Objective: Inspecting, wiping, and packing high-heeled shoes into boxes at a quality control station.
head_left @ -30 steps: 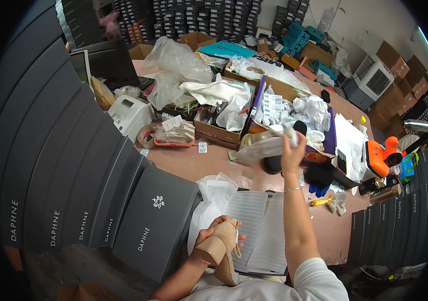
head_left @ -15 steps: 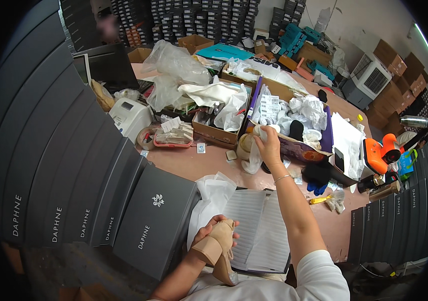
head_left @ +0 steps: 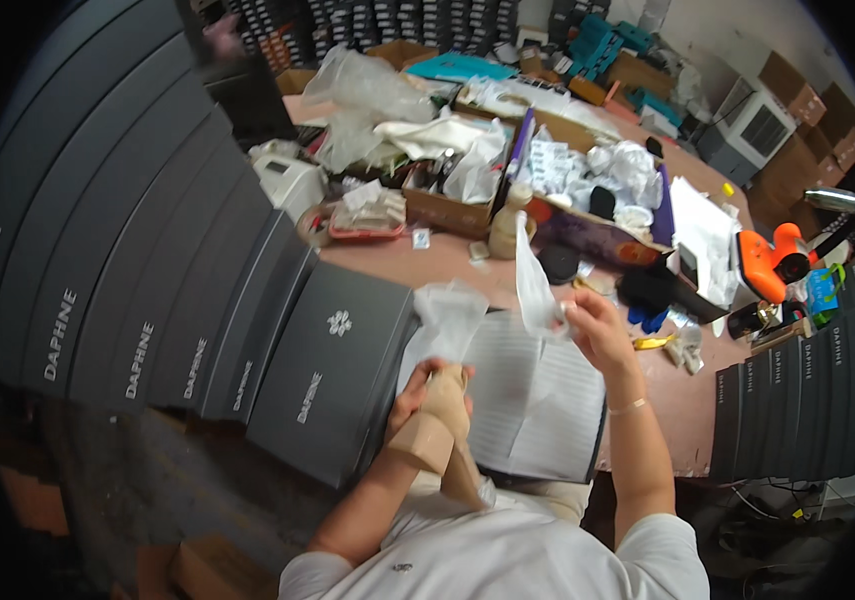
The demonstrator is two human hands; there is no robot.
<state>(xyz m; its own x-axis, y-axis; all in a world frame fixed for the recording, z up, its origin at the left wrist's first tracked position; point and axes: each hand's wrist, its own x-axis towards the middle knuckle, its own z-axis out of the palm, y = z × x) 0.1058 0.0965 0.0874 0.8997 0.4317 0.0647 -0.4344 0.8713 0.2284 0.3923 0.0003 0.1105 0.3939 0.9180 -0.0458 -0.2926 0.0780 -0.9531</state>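
My left hand (head_left: pixel 406 402) is closed round a beige block-heeled shoe (head_left: pixel 444 408), its chunky heel towards me. In the fingers of my right hand (head_left: pixel 597 330) is a thin white crumpled sheet (head_left: pixel 534 285), hanging in the air above the box; whether it is cloth or paper I cannot tell. Below lies an open shoebox (head_left: pixel 595 440) lined with white tissue paper (head_left: pixel 509 385). More crumpled tissue (head_left: pixel 447 312) sticks out at its left. Just beyond the sheet stands a cream bottle (head_left: pixel 513 225), with a round black lid-like thing (head_left: pixel 557 264) to its right.
A dark grey shoebox (head_left: pixel 335 365) stands at the left, beside a tall row of similar boxes (head_left: pixel 147 290). More boxes (head_left: pixel 797 400) are stacked right. Farther back are a purple carton (head_left: pixel 595 228) of crumpled paper, an orange tool (head_left: pixel 769 262) and a yellow-handled tool (head_left: pixel 653 342).
My right hand has come back from the bottle towards me, bringing the white sheet. My left hand still holds the shoe. The view has shifted slightly.
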